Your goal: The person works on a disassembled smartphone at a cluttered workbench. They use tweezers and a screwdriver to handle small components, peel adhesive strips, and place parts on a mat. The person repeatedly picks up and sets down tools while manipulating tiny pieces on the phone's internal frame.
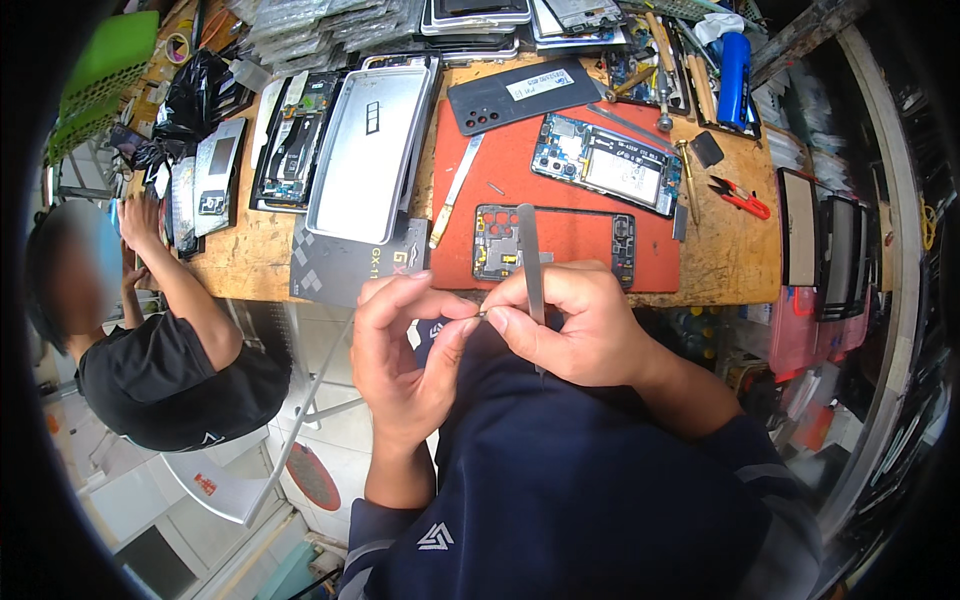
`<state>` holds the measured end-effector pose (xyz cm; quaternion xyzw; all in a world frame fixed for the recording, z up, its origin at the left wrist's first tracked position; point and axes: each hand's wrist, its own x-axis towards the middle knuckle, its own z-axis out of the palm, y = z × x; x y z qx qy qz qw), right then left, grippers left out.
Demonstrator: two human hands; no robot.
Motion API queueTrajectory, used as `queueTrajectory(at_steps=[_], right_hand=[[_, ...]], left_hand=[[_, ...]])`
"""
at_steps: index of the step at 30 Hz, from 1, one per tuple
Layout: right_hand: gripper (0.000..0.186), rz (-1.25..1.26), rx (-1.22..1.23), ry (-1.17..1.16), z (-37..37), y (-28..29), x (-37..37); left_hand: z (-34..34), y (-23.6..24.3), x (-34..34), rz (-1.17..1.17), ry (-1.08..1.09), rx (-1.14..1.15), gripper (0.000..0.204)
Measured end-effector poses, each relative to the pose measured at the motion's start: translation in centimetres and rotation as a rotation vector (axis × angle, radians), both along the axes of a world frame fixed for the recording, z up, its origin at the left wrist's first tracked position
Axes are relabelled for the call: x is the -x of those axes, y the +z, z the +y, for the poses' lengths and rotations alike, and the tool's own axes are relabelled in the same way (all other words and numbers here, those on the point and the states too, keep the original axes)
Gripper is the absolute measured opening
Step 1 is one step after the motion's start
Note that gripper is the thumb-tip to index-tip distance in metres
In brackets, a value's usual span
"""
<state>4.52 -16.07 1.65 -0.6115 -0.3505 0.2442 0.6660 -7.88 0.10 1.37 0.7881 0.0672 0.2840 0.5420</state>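
Observation:
In front of my body, my left hand (405, 345) and my right hand (590, 325) meet at the fingertips. Thumb and forefinger of the left pinch a tiny dark part, too small to name. The right fingertips touch it as well, while metal tweezers (531, 250) stand upright in that hand, tips hidden. Just beyond lies a black phone mid-frame (500, 245) with yellow bits, flat on an orange-red mat (655, 265). An opened phone (607, 165), its board and battery exposed, rests farther back. Beside it is a dark phone back cover (520, 95) with a label.
A metal pry tool (457, 190) lies on the mat's left. White trays (370, 150) and opened phones (295, 145) stand left. Red-handled snips (740, 197), a brass screwdriver (690, 180) and a blue tool (735, 80) are right. Another person (170, 350) works at the left.

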Motion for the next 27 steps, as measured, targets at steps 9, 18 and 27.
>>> queueTrajectory(at_steps=[9,18,27], right_hand=[[0.003,-0.103,-0.046,-0.026,-0.1,-0.3,-0.2],[0.006,-0.054,-0.037,0.0,-0.2,-0.4,0.0],[0.007,0.019,-0.018,0.011,-0.2,-0.5,0.2]], left_hand=[[0.3,-0.1,-0.5,-0.036,-0.039,-0.175,0.056],[-0.4,-0.3,-0.3,-0.031,0.014,-0.086,0.052],[-0.2,-1.0,-0.4,-0.075,0.002,-0.114,0.051]])
